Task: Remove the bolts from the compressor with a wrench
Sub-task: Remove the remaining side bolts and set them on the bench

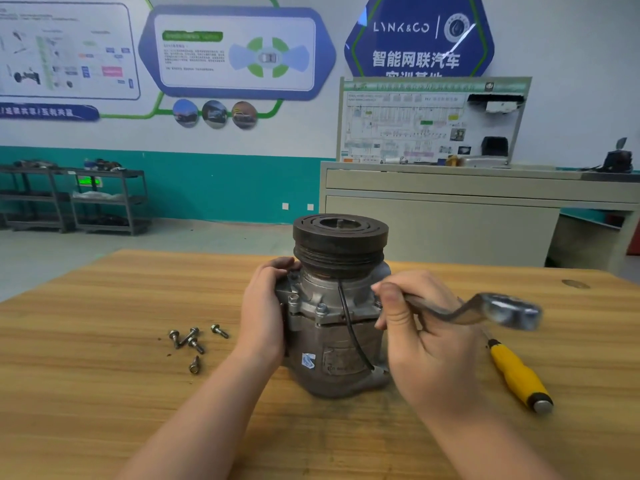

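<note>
Steadying compressor [337, 317] left grip [263, 313], wrench [485, 310] right grip [426, 334]

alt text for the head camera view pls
A compressor stands upright on a wooden table, steadied by the left hand while the right hand holds a wrench. Five loose bolts lie left; a yellow-handled screwdriver lies right.

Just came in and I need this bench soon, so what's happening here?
A person is taking bolts out of a car compressor standing upright on the wooden table. The left hand steadies its side while the right hand holds a wrench, its head off the part. Five loose bolts lie to the left, at least two bolts remain in the flange, and a yellow-handled screwdriver lies at the right.
</note>
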